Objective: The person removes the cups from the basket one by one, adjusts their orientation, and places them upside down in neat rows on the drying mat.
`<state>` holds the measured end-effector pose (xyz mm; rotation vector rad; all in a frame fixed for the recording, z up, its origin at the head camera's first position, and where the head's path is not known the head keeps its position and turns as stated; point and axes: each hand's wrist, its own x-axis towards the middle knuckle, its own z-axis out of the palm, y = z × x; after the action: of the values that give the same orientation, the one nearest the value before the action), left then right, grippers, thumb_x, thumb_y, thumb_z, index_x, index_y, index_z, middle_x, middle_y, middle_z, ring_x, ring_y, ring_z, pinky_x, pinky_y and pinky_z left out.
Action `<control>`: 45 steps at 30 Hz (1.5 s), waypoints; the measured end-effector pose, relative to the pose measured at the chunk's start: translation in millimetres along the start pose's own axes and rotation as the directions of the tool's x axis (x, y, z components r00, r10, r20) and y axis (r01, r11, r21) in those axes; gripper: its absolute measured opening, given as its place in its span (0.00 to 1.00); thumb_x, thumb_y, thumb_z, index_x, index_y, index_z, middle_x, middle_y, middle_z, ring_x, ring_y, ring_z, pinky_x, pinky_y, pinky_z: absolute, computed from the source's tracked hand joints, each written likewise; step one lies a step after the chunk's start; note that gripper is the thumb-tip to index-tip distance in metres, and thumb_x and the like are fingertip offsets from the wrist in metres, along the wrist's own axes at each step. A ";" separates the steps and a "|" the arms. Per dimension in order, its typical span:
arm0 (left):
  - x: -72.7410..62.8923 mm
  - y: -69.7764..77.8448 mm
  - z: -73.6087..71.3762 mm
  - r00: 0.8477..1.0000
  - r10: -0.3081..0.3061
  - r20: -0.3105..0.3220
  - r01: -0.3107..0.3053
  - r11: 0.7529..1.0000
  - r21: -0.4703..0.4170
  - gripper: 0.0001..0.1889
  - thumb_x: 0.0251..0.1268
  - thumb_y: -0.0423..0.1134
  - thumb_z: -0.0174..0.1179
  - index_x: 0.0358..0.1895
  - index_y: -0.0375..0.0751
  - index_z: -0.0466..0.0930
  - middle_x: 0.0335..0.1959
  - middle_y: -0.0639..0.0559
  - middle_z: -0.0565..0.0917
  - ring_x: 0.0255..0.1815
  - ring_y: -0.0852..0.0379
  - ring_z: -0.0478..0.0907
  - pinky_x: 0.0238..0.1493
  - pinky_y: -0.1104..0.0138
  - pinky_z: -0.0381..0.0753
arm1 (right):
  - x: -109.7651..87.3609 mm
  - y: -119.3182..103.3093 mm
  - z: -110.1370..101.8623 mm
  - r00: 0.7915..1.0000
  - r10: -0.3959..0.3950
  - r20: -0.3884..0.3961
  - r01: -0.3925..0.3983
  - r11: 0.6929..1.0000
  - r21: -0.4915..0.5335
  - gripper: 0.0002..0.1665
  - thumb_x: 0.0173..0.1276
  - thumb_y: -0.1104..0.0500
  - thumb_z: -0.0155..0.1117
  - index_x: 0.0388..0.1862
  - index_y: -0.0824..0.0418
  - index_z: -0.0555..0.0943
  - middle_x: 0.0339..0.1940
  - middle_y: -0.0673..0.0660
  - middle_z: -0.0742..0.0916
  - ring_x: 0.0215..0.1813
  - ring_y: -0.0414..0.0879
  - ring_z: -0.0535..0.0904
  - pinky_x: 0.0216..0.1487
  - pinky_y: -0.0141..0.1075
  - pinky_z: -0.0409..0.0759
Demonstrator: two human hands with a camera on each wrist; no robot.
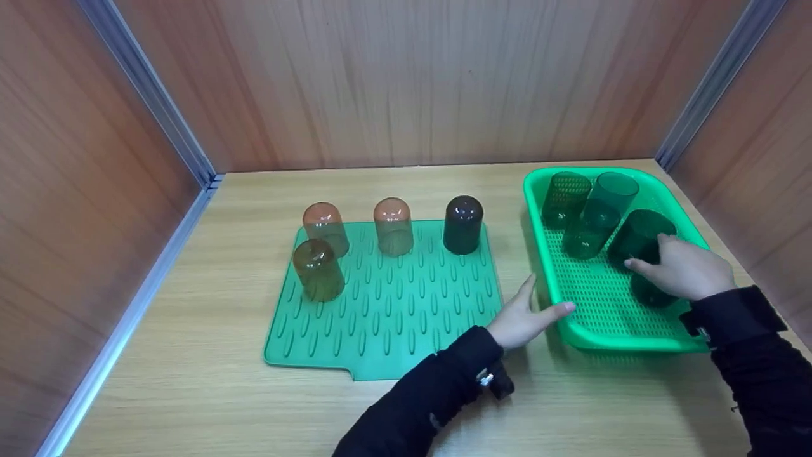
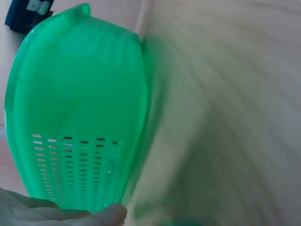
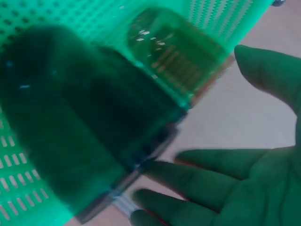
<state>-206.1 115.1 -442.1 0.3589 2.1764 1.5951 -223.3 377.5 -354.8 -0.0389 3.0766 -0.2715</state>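
Note:
My right hand (image 1: 688,266) reaches into the green perforated basket (image 1: 542,251), over a dark tumbler (image 1: 641,231). In the right wrist view, its fingers are spread, with fingertips right at the rim of a dark tumbler (image 3: 89,113) and the thumb apart. Another dark tumbler (image 1: 650,293) lies partly hidden below this hand. My left hand (image 1: 520,320) is at the basket's near left side, its thumb over the rim and the other fingers extended along the outside. Two more see-through tumblers, a brownish-green one (image 1: 564,200) and a green-looking one (image 1: 599,216), lean in the basket.
On a green ridged drying mat (image 1: 393,324), left of the basket, tumblers stand upside down: two pinkish (image 1: 327,230) ones, an amber one (image 1: 318,271) and a dark one (image 1: 463,225). Wooden panels (image 1: 406,82) enclose the table at the back and sides.

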 end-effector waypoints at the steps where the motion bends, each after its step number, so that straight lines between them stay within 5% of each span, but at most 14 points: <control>1: 3.0 1.2 2.0 1.000 0.009 -0.010 -0.009 1.000 -0.026 0.48 0.56 0.67 0.57 0.75 0.54 0.45 0.72 0.54 0.59 0.70 0.57 0.58 0.65 0.61 0.62 | 0.7 1.7 0.6 1.000 -0.003 -0.001 0.003 1.000 -0.005 0.55 0.66 0.32 0.50 0.61 0.85 0.61 0.49 0.79 0.77 0.44 0.70 0.77 0.36 0.58 0.74; 5: 13.5 4.3 10.1 0.999 0.021 -0.050 -0.024 0.998 -0.055 0.46 0.58 0.63 0.58 0.75 0.51 0.48 0.70 0.53 0.63 0.68 0.58 0.60 0.64 0.62 0.63 | 2.4 4.6 2.2 0.999 -0.019 -0.043 0.019 1.000 0.003 0.45 0.66 0.42 0.57 0.56 0.86 0.66 0.38 0.78 0.80 0.36 0.68 0.77 0.33 0.56 0.74; 10: 18.7 4.8 16.4 0.998 0.009 -0.059 -0.013 0.998 -0.060 0.46 0.59 0.57 0.60 0.75 0.45 0.46 0.71 0.50 0.62 0.68 0.58 0.60 0.64 0.64 0.63 | 0.8 5.8 4.9 0.992 -0.027 -0.126 0.029 0.999 0.015 0.35 0.60 0.52 0.63 0.52 0.82 0.69 0.37 0.77 0.78 0.35 0.68 0.76 0.33 0.56 0.73; 16: 19.5 4.2 18.4 0.996 0.087 -0.027 -0.089 0.990 -0.112 0.41 0.62 0.50 0.59 0.74 0.47 0.49 0.67 0.50 0.68 0.63 0.61 0.65 0.61 0.68 0.65 | -0.6 8.9 6.8 0.983 -0.012 -0.182 0.016 1.000 0.021 0.28 0.57 0.56 0.67 0.42 0.79 0.68 0.32 0.74 0.73 0.28 0.63 0.73 0.22 0.49 0.69; 20: 20.3 3.3 20.0 0.991 0.132 -0.008 -0.132 0.981 -0.145 0.35 0.64 0.47 0.58 0.72 0.49 0.54 0.63 0.49 0.72 0.59 0.63 0.68 0.58 0.70 0.66 | 2.8 12.9 5.9 0.995 -0.026 -0.094 0.029 0.999 0.031 0.22 0.57 0.57 0.65 0.34 0.76 0.71 0.25 0.67 0.77 0.25 0.56 0.73 0.22 0.43 0.68; 27: 20.1 3.3 23.7 0.989 0.145 0.006 -0.140 0.964 -0.228 0.31 0.66 0.39 0.55 0.71 0.51 0.55 0.61 0.47 0.73 0.55 0.64 0.72 0.55 0.73 0.67 | 12.0 18.9 6.8 0.990 -0.080 0.116 0.075 0.996 0.044 0.19 0.63 0.61 0.57 0.40 0.80 0.74 0.27 0.65 0.81 0.28 0.52 0.75 0.32 0.48 0.72; 32: 18.3 3.3 23.9 0.988 0.154 0.006 -0.148 0.959 -0.243 0.30 0.67 0.38 0.54 0.70 0.51 0.55 0.60 0.47 0.74 0.53 0.66 0.73 0.54 0.74 0.67 | 11.7 15.3 7.6 0.981 -0.113 0.155 0.106 0.993 0.052 0.15 0.65 0.62 0.54 0.38 0.78 0.74 0.27 0.65 0.80 0.28 0.52 0.74 0.32 0.46 0.71; 36: 17.8 2.0 23.3 0.986 0.165 0.007 -0.158 0.955 -0.249 0.30 0.67 0.39 0.53 0.71 0.51 0.54 0.60 0.47 0.74 0.52 0.66 0.73 0.55 0.73 0.68 | 10.6 10.7 7.6 0.975 -0.133 0.178 0.124 0.991 0.058 0.10 0.67 0.62 0.52 0.32 0.71 0.73 0.21 0.55 0.74 0.24 0.47 0.70 0.29 0.40 0.68; 45: 15.4 -0.1 25.4 0.986 0.169 -0.010 -0.168 0.970 -0.177 0.29 0.71 0.48 0.50 0.72 0.54 0.53 0.63 0.51 0.72 0.58 0.65 0.69 0.58 0.71 0.66 | 3.9 -3.0 3.4 0.986 -0.144 0.083 0.136 0.986 0.091 0.14 0.71 0.59 0.50 0.25 0.65 0.67 0.19 0.53 0.67 0.22 0.46 0.63 0.26 0.38 0.61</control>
<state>-207.6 143.3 -451.5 0.5035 2.0262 1.8617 -226.9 373.8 -357.8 -0.2579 2.9741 -0.3953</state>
